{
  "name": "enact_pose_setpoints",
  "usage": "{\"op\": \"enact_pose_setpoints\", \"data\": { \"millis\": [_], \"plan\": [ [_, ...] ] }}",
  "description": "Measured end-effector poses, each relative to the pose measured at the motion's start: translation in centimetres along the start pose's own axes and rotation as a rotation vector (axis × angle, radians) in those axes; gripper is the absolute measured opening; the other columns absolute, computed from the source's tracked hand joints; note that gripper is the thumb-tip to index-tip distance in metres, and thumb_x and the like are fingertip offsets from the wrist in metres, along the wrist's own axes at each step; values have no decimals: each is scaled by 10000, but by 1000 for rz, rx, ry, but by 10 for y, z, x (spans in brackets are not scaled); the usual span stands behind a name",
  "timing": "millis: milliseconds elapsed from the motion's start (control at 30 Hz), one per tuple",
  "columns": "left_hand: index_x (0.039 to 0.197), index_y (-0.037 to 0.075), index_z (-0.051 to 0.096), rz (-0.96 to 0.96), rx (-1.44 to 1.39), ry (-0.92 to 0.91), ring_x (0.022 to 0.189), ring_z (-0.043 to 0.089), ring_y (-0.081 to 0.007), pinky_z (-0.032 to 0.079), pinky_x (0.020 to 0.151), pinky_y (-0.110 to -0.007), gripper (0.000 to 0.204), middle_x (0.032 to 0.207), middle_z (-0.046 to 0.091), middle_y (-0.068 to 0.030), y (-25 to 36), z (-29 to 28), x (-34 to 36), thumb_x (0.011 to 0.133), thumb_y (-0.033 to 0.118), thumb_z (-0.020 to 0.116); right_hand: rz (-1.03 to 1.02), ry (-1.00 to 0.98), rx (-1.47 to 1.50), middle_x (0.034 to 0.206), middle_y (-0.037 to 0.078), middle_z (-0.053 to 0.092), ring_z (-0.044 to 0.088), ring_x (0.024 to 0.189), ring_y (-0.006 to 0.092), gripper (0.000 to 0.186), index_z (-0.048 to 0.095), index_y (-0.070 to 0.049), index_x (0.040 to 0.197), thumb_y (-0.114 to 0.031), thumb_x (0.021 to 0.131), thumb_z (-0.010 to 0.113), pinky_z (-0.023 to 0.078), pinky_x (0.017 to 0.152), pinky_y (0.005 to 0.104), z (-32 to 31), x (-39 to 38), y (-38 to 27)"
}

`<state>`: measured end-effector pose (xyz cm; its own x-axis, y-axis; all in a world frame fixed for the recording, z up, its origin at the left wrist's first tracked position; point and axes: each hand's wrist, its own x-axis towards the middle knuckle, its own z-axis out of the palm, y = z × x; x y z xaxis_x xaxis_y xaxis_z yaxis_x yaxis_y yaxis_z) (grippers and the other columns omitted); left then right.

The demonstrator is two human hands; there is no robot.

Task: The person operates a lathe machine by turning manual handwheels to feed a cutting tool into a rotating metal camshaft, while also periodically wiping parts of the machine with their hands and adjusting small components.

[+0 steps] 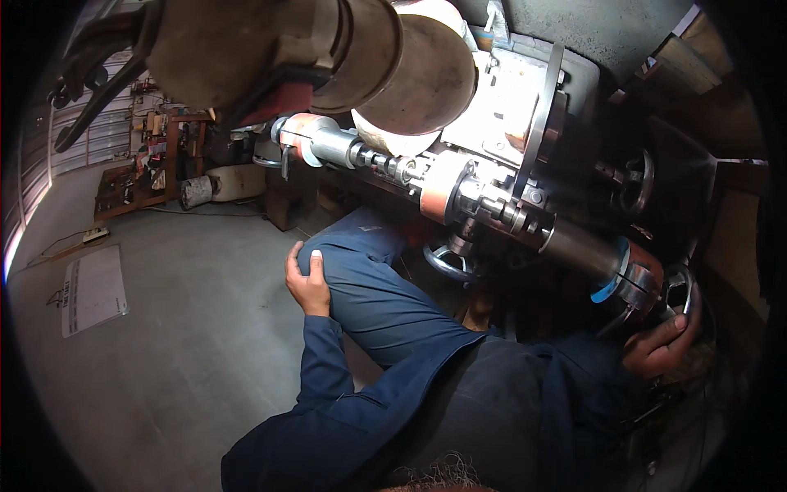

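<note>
Gripping shiny, round metal handwheel [691, 289]: right fingers [668, 334]

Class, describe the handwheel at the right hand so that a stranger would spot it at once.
From the large machine across the top, go down to its right end. Just right of the orange collar sits a silver handwheel. Unlike the other handwheels, it has the right hand on its rim.

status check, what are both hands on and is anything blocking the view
Left hand on knee. Right hand gripping rightmost wheel. Dark cylinder hides part of machine.
</note>
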<state>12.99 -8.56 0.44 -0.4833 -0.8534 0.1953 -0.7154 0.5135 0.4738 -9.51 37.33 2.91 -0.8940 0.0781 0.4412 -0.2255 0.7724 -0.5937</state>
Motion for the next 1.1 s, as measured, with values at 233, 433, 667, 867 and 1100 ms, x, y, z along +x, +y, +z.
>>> {"op": "enact_pose_setpoints", "data": {
  "millis": [233, 433, 667, 867, 1100],
  "plan": [
    [1183, -41, 621, 29, 28, 2, 1117, 593, -326, 405, 1020, -383, 417, 1176, 647, -201, 1, -3, -1, 872, 234, 655, 99, -118, 36, 1198, 225, 630, 628, 1111, 297, 383, 563, 103, 1243, -132, 1052, 329, 483, 947, 349, -3, 15, 5],
    [1163, -52, 619, 22, 6, 9, 1108, 590, -356, 419, 1009, -395, 410, 1169, 642, -207, 1, -2, 1, 840, 199, 656, 159, -197, 19, 1192, 214, 646, 632, 1113, 291, 364, 586, 73, 1246, -132, 1045, 363, 483, 940, 341, -7, 25, 4],
    [1172, -47, 616, 18, 16, 7, 1114, 592, -350, 422, 1006, -392, 421, 1178, 642, -206, 1, 0, -1, 852, 221, 669, 274, -332, -21, 1200, 190, 653, 620, 1131, 291, 354, 605, 30, 1248, -163, 1036, 396, 461, 965, 355, -10, 41, -1],
    [1175, -46, 613, 14, 20, -7, 1104, 598, -345, 427, 997, -392, 425, 1172, 646, -203, 0, -1, 0, 860, 234, 661, 283, -325, -1, 1200, 192, 653, 623, 1120, 291, 355, 602, 40, 1244, -152, 1031, 394, 461, 965, 360, -11, 42, -1],
    [1198, -50, 611, 12, 34, -7, 1098, 598, -311, 415, 1005, -371, 434, 1179, 646, -201, 1, -1, 0, 881, 246, 635, 90, -68, 32, 1153, 219, 648, 635, 1084, 290, 377, 590, 84, 1226, -160, 1047, 365, 489, 932, 349, -3, 16, 1]
  ]
}}
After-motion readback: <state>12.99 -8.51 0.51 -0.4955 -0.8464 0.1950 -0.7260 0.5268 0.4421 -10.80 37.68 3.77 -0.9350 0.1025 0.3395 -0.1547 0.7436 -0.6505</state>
